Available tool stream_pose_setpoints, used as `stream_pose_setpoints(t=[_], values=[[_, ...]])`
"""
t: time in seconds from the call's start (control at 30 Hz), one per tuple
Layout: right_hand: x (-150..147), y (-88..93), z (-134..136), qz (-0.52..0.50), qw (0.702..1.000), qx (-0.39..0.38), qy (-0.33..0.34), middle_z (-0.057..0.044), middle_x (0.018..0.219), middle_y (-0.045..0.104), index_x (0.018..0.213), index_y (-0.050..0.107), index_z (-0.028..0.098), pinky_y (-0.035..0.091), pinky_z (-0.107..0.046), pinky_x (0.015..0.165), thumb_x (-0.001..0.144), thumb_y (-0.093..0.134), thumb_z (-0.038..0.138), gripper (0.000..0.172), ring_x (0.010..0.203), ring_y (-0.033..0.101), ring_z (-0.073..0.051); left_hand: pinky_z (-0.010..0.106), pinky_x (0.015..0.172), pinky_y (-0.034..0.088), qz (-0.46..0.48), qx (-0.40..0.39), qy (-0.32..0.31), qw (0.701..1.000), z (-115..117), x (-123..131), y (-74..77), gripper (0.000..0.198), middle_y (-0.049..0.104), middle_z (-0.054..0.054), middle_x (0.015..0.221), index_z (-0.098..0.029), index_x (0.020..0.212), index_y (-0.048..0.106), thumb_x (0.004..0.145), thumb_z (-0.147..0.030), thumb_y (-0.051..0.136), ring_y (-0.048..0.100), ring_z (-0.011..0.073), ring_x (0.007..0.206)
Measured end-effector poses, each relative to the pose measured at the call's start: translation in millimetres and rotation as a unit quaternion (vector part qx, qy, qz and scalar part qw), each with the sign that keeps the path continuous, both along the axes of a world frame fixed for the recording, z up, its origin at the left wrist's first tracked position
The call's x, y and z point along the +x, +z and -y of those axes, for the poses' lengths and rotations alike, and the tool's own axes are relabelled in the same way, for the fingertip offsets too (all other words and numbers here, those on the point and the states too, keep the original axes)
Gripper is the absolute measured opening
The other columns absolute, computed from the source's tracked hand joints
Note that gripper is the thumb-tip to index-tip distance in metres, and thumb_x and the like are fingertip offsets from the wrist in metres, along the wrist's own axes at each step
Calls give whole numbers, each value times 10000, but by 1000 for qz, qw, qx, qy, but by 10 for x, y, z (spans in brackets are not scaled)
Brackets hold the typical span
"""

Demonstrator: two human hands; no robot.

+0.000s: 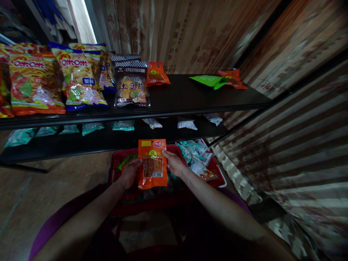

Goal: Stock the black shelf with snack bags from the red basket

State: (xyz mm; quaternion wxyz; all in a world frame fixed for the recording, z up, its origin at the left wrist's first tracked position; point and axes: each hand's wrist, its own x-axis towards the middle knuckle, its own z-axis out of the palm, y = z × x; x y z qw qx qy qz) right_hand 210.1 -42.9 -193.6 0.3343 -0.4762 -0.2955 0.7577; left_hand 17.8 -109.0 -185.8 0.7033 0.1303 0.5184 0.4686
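Observation:
An orange snack packet (152,166) with a clear window showing brown strips is held upright in front of me, above a red basket (115,174). My left hand (131,172) grips its left edge, with the fingers behind the packet. On the opposite edge, my right hand (173,162) pinches it with the thumb on the front. Beneath the packet, the red basket holds a green packet (125,160) and other bags that are mostly hidden. To the right, a second red basket (221,177) contains several teal and white packets (197,156).
A black shelf (176,94) crosses ahead, bearing noodle snack bags (36,83), a brown potato chip bag (132,85), an orange packet (157,73) and a green packet (209,80). Small teal packets (123,125) lie on the lower shelf. A pleated curtain (285,152) hangs at right.

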Motion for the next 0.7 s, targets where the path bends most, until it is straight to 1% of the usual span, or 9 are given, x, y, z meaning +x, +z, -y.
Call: stream_pose_setpoints(t=[0.1, 0.2, 0.33, 0.4, 0.5, 0.6, 0.7], values=[[7, 28, 40, -19, 1000, -5, 21, -36, 847, 741, 894, 673, 182, 534, -243, 623, 646, 799, 365, 333, 721, 685, -155, 313, 698, 532, 30, 9, 17, 999, 6, -2, -3, 219, 736, 58, 825, -164, 872, 679, 703, -291, 732, 680, 193, 724], [10, 63, 103, -37, 998, -8, 58, -35, 873, 740, 923, 683, 177, 539, -260, 667, 613, 814, 309, 361, 730, 683, -155, 333, 755, 544, 47, 23, 51, 997, 7, -20, -46, 271, 735, 64, 868, -152, 926, 658, 699, -278, 737, 686, 201, 778], [-4, 92, 168, -55, 992, -5, 110, -21, 889, 737, 997, 678, 189, 536, -280, 727, 588, 817, 263, 438, 723, 677, -140, 347, 790, 547, 50, 24, 74, 996, -11, -57, -103, 231, 726, 66, 901, -157, 974, 638, 771, -261, 672, 686, 193, 811], [-14, 96, 180, -58, 991, -4, 121, -14, 887, 737, 1023, 671, 198, 533, -278, 726, 579, 817, 251, 470, 721, 678, -139, 351, 795, 548, 51, 24, 75, 996, -24, -71, -96, 195, 722, 71, 903, -154, 973, 634, 802, -249, 632, 685, 194, 821], [-18, 96, 177, -48, 992, 6, 112, -10, 864, 737, 1019, 669, 198, 527, -275, 706, 563, 820, 243, 482, 717, 681, -147, 335, 804, 547, 64, 34, 66, 995, -35, -80, -52, 155, 720, 71, 903, -151, 953, 637, 808, -185, 595, 684, 184, 819], [7, 99, 169, -32, 994, 18, 101, -7, 821, 737, 1005, 673, 193, 512, -255, 659, 562, 814, 238, 467, 680, 675, -146, 319, 807, 542, 78, 46, 37, 995, -20, -79, -12, 218, 720, 66, 915, -153, 974, 642, 762, -112, 610, 684, 169, 796], [48, 113, 174, -33, 994, 27, 97, -5, 818, 738, 997, 675, 195, 508, -252, 652, 582, 801, 244, 436, 659, 670, -138, 335, 807, 539, 82, 47, 13, 995, 14, -70, 0, 314, 723, 65, 927, -154, 1013, 644, 709, -79, 644, 684, 175, 788]])
